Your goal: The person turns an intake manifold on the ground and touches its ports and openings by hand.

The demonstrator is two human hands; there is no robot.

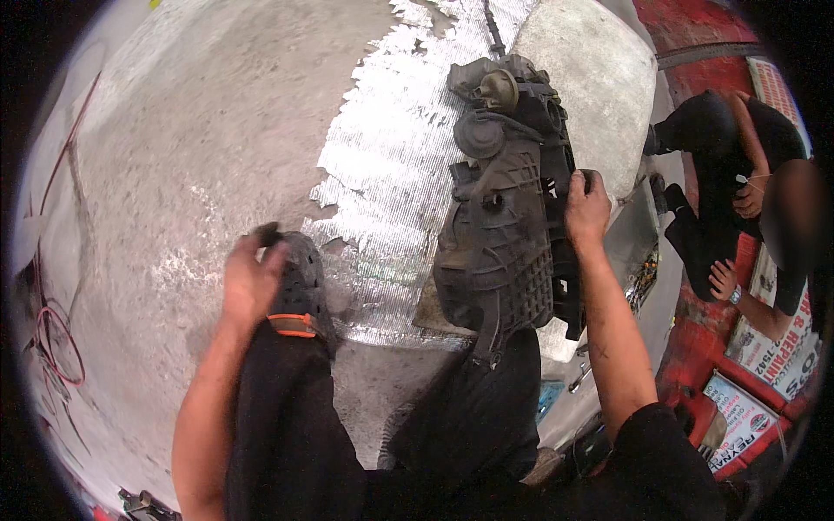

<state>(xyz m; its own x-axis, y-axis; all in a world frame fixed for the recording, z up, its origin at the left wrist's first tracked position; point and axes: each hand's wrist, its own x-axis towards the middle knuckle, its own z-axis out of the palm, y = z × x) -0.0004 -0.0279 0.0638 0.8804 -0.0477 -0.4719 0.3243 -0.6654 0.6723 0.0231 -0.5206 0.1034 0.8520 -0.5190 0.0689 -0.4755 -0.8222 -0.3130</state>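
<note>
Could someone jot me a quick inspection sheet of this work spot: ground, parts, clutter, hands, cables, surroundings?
Surface: rough concrete ground with a torn silver foil sheet.
Job's things: a grimy black engine part, ribbed plastic, propped against the right leg.
Clutter: a stone slab.
Hands: right hand in a grip on the part's edge; left hand on the black shoe.
Cables: red wire at left.
Surroundings: a seated person; red painted wall.

Right fingertips [589,180] hidden behind grimy black engine part [508,217]; part's lower end lost against dark trousers [473,417].
</note>
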